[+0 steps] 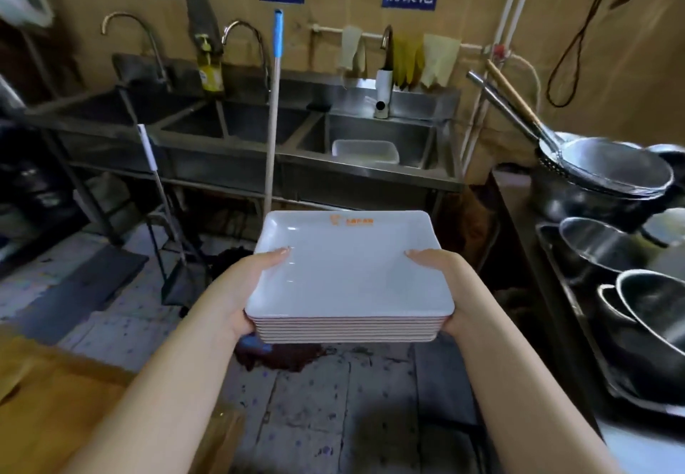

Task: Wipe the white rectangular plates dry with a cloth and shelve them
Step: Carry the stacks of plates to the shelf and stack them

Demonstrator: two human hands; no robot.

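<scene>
A stack of several white rectangular plates [348, 273] is held in the air in front of me, above the floor. The top plate carries an orange logo near its far edge. My left hand [248, 288] grips the stack's left side, thumb on the top rim and fingers underneath. On the opposite side my right hand [444, 284] grips the stack the same way. No cloth is in either hand.
A long steel triple sink [237, 147] runs along the back wall, with a white tub [365, 151] in its right basin. A mop handle [273, 110] leans against it. At right a steel shelf [578, 288] holds metal bowls [652, 310] and strainers. A wooden surface [48, 392] lies at lower left.
</scene>
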